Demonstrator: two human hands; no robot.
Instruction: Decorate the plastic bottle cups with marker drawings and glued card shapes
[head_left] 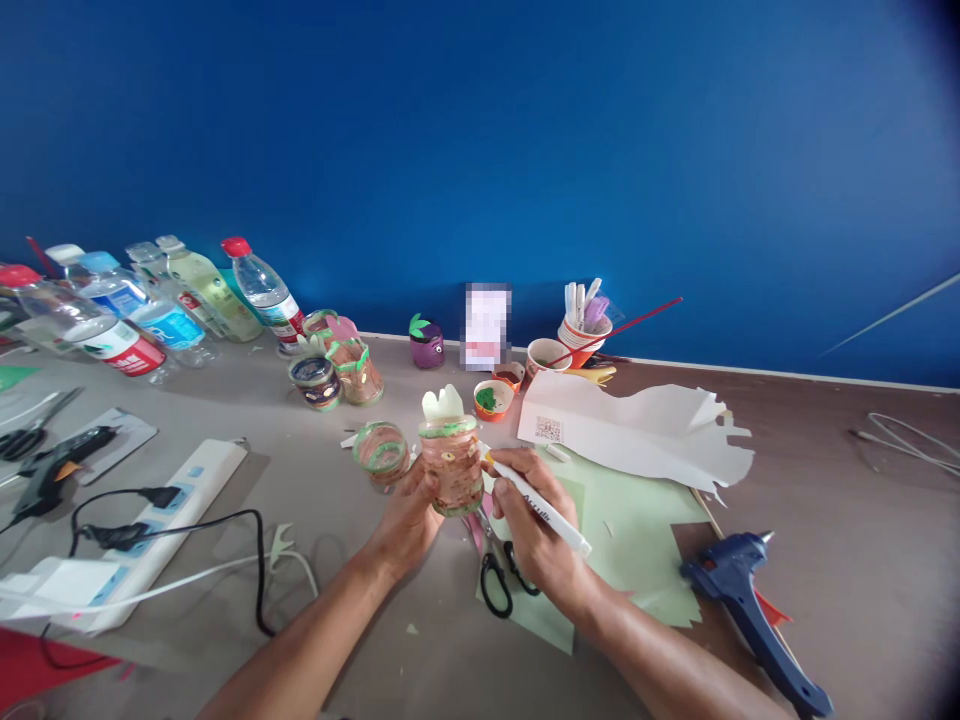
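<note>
My left hand (411,515) is closed around a small glass jar (452,470), painted brownish pink with green at rim and base. Pale paper ears stick up from its top, and small eye shapes show on its side. In my right hand (538,520) is a white paint marker (546,512), its yellowish tip close to the jar's right side; whether they touch I cannot tell. Another painted jar (380,452) stands just left of the held one. Beneath my hands lie black-handled scissors (495,588), partly hidden by the right hand.
Decorated jars (358,370) stand behind, near several bottles (262,285). A purple jar (427,345), green paint cup (493,399) and cup of markers (583,320) line the back. Torn white paper (637,425) and green sheets (630,530) lie right, beside a blue glue gun (750,610). A power strip (161,520) sits left.
</note>
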